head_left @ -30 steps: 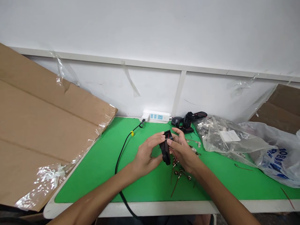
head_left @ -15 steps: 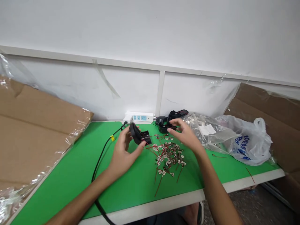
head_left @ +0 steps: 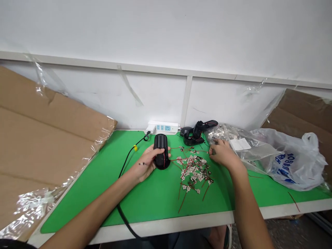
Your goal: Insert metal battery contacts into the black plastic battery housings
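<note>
My left hand is closed around a black, elongated plastic housing, thumb on top and fingers underneath. The housing's ribbed inside faces up, with a thin red wire lying across it. To the right, my right hand is low over the table, its fingers drawn together at the end of a thin red wire; its fingertips are partly hidden. Between the hands lies a loose pile of small metal contact pieces, several with red wires attached. More black plastic housings sit behind the pile.
A white power strip stands against the wall, with a black cable running from it past my left arm. Clear bags of parts and a white plastic bag lie right. Cardboard flanks the green table.
My left hand has turned the housing upright, its ribbed inside facing up. My right hand has come down to the table beside the clear bag, fingers closing. The view has shifted slightly left.
</note>
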The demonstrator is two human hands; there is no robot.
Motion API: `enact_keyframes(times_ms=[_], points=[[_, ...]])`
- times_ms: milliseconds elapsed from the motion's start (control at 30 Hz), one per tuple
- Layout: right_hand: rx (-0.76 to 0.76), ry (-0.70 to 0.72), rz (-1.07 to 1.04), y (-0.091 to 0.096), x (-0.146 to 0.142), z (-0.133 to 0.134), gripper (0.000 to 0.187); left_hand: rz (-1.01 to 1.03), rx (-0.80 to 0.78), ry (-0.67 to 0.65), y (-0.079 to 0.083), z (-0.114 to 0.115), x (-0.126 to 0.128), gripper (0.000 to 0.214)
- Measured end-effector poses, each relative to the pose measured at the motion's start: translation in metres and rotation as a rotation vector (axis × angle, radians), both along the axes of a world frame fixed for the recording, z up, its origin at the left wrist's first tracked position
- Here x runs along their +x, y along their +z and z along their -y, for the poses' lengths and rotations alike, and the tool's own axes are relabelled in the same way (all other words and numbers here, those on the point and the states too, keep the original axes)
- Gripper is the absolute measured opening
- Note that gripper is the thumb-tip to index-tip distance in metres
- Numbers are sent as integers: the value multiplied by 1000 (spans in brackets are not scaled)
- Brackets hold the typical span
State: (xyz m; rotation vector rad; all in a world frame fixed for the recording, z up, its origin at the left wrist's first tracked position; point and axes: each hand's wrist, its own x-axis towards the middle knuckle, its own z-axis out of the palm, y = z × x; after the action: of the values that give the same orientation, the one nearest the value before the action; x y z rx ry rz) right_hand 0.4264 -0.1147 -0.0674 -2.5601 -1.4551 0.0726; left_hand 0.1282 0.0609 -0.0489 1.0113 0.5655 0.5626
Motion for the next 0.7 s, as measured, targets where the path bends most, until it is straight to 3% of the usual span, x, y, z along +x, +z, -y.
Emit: enact_keyframes(times_ms=[233,367,533,700], points=[[87,31,60,-3,0,3,11,-23,177,8,-7,3,3,51],[247,146,-9,8,-3,-2,9,-26,241,11,-8,6,3,54],[511,348,-465,30,-31,-13,15,-25,218,5,-10,6,2,52],[614,423,-874,28,-65,-25,30,42,-38,-33,-4,2,-2,48]])
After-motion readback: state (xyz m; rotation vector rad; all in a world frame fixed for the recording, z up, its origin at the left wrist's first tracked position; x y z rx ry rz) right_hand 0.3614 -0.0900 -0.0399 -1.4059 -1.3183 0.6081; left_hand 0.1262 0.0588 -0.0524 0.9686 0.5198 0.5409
